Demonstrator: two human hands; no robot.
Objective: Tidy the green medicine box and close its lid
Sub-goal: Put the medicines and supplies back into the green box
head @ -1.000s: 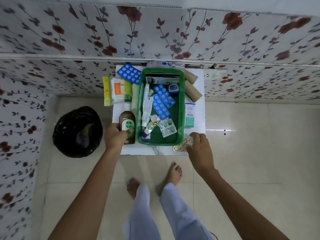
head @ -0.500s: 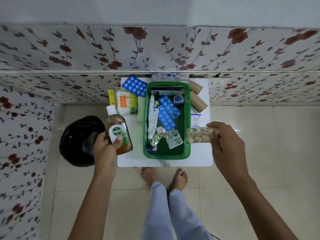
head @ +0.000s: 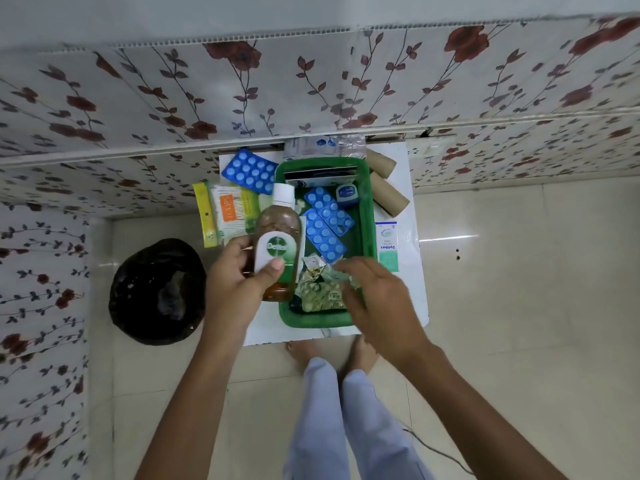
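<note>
Green plastic box (head: 367, 216) on white tabletop (head: 414, 299), lid not seen. Left hand (head: 239, 277) fingers wrapped round bottle (head: 278, 245) at label; likely heavy, slick, best gripped mid-body. Right hand (head: 375, 296) fingers spread over foil strips (head: 318, 292), light, crinkly; grip unclear.

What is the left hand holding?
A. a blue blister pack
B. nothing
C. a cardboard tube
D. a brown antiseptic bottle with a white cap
D: the left hand grips the brown antiseptic bottle by its label, beside the green box.
</note>
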